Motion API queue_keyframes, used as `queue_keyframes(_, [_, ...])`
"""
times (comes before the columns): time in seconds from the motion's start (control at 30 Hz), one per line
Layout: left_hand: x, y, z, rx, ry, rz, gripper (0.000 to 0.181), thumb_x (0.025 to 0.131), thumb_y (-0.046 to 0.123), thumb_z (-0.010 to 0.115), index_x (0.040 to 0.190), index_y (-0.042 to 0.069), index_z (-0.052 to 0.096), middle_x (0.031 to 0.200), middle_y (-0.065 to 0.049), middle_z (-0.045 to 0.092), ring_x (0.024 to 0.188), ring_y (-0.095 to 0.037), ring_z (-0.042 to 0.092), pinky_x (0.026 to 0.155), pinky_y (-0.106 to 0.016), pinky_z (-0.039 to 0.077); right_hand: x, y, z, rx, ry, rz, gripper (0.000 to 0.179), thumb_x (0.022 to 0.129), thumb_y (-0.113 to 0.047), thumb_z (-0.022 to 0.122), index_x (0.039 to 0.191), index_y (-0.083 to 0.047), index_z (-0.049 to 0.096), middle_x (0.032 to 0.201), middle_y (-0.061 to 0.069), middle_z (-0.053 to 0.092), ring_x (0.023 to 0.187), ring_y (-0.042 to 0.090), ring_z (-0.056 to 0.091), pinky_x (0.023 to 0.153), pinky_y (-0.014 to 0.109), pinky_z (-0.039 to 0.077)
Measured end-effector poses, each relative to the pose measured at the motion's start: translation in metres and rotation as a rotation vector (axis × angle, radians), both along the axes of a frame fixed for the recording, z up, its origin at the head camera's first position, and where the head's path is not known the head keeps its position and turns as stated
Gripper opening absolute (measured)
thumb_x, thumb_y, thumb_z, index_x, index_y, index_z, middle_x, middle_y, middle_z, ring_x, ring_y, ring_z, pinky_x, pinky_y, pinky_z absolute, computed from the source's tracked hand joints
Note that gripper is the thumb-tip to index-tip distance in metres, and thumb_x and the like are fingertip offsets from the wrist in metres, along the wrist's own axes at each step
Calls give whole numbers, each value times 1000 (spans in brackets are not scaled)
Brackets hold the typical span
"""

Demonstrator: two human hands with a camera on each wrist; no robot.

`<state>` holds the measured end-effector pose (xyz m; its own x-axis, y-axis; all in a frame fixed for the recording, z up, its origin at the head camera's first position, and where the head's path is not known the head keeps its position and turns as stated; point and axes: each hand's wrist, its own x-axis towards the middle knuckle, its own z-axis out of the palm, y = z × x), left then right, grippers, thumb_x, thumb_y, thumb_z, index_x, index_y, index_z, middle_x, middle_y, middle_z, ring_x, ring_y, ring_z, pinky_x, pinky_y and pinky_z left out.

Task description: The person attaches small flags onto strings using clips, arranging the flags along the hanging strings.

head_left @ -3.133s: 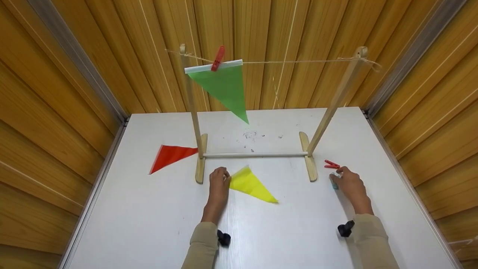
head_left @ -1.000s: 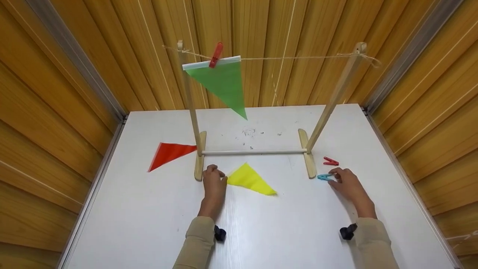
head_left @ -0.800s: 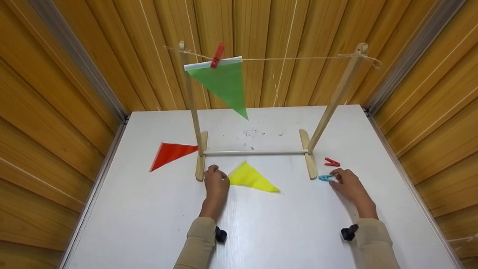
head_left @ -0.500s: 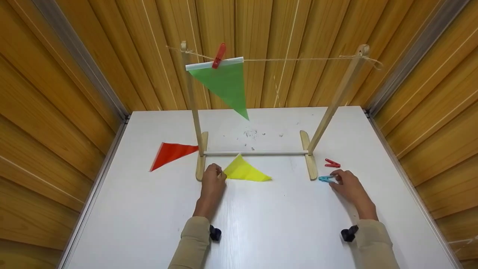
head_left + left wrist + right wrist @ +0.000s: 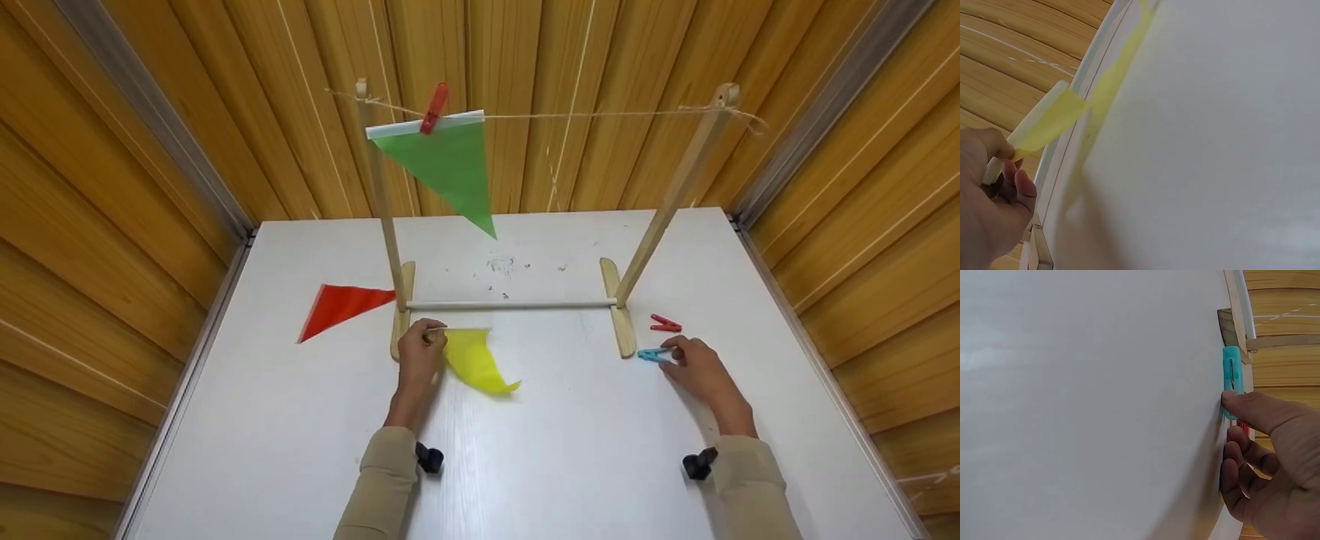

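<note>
My left hand (image 5: 421, 356) pinches a yellow triangular pennant (image 5: 472, 358) by one end of its white top band. In the left wrist view the yellow pennant (image 5: 1053, 121) is lifted at the band and its tip trails down. At the right, my right hand (image 5: 701, 373) pinches a blue clothespin (image 5: 652, 355) between thumb and fingers, low over the table. The right wrist view shows the thumb on the blue clothespin (image 5: 1232, 365). A red clothespin (image 5: 665, 323) lies just beyond that hand. A green pennant (image 5: 454, 165) hangs from the string (image 5: 585, 115), held by another red clothespin (image 5: 434, 109).
A wooden stand with a left post (image 5: 384, 210), a right post (image 5: 675, 199) and a white crossbar (image 5: 510, 304) stands on the white table (image 5: 540, 465). A red pennant (image 5: 337, 307) lies left of the stand, its tip at the left post. Wood-patterned walls (image 5: 105, 225) surround the table.
The yellow pennant has come up from lying flat and turned, its tip now curling toward the front. The right hand has taken hold of the blue clothespin and turned it to point left.
</note>
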<state>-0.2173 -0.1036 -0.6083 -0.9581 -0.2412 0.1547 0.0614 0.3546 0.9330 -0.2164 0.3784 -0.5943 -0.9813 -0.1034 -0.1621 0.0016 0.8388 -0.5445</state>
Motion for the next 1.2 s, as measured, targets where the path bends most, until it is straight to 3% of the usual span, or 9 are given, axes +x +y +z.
queue_keyframes(0.17, [-2, 3, -6, 13, -46, -30, 10, 96, 1, 58, 105, 2, 62, 101, -12, 67, 71, -17, 50, 64, -27, 45, -1, 1, -2, 0, -17, -2, 38, 97, -13, 67, 131, 0, 57, 111, 20, 58, 98, 34, 54, 87, 52, 50])
queue_keyframes(0.37, [-1, 8, -14, 86, -102, -90, 13, 100, 6, 58, 111, -1, 60, 101, -13, 62, 77, -18, 53, 69, -27, 47, -2, 0, -4, 1, -23, -7, 38, 97, -12, 67, 132, 0, 57, 110, 19, 59, 98, 32, 54, 85, 48, 49])
queue_keyframes(0.5, [-2, 12, -16, 94, -113, -103, 12, 101, 11, 61, 106, 1, 61, 97, -9, 62, 82, -17, 55, 70, -27, 49, -2, -1, -4, -4, -12, -3, 37, 97, -11, 67, 131, 0, 57, 107, 18, 59, 96, 31, 55, 83, 46, 49])
queue_keyframes(0.63, [-4, 14, -12, 94, -84, -123, 6, 101, 9, 61, 97, 6, 58, 89, -8, 61, 82, -19, 56, 70, -28, 50, -3, -1, -2, -5, -14, -6, 37, 97, -12, 67, 131, 0, 57, 106, 17, 59, 95, 31, 54, 83, 45, 48])
queue_keyframes(0.83, [-7, 14, -8, 104, -34, -164, 12, 97, 3, 65, 88, 5, 57, 85, -7, 60, 73, -16, 58, 62, -24, 51, -4, 1, 0, 1, -44, -22, 39, 98, -14, 66, 133, -2, 56, 109, 18, 59, 96, 31, 54, 83, 46, 49])
queue_keyframes(1.03, [-7, 11, -9, 90, -107, -230, 4, 104, 9, 51, 104, 6, 48, 91, -11, 54, 73, -18, 53, 63, -26, 47, -4, 2, 0, 1, -43, -22, 38, 99, -16, 64, 134, -3, 55, 109, 18, 60, 96, 31, 54, 83, 45, 48])
queue_keyframes(1.2, [-6, 10, -11, 84, -153, -278, 21, 108, 11, 40, 121, 4, 54, 105, -15, 62, 81, -21, 56, 68, -27, 47, -3, 2, -3, 5, -61, -33, 39, 100, -17, 64, 135, -5, 55, 109, 16, 60, 96, 30, 54, 82, 43, 48])
